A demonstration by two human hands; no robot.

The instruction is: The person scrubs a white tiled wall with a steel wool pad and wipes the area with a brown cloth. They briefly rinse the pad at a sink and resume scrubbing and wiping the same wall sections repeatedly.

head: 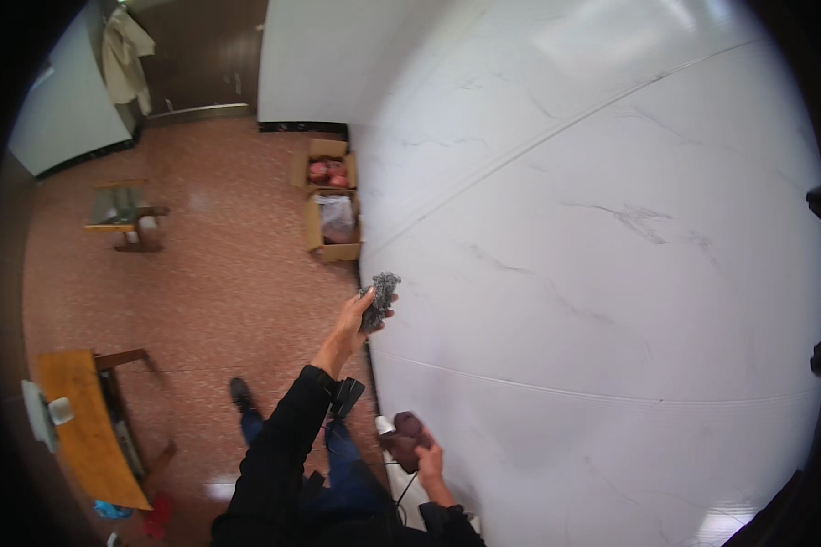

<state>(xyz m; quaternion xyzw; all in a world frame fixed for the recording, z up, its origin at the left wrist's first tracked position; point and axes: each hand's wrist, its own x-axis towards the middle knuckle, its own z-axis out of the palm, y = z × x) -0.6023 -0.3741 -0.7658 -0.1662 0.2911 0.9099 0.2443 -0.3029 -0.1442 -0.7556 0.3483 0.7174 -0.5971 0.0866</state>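
My left hand (352, 321) is raised at the middle of the view, closed around a tangled grey wad of steel wool (382, 301). The wad sits in front of a white marble-patterned wall panel (588, 287); whether it touches the panel I cannot tell. Lower down, my right hand (432, 461) grips a dark brown, soft-looking item (405, 437), possibly bunched cloth. A small white object (384, 425) shows at that item's left edge, too blurred to name. A thin dark cable (407, 489) runs down beside my right hand.
Two open cardboard boxes stand along the wall base, one with reddish round items (328, 172), one with a plastic bag (335, 217). A small stool (118, 206) and a wooden table (89, 424) are on the reddish floor (198, 294). A pale garment (126, 58) hangs by a brown door (202, 55).
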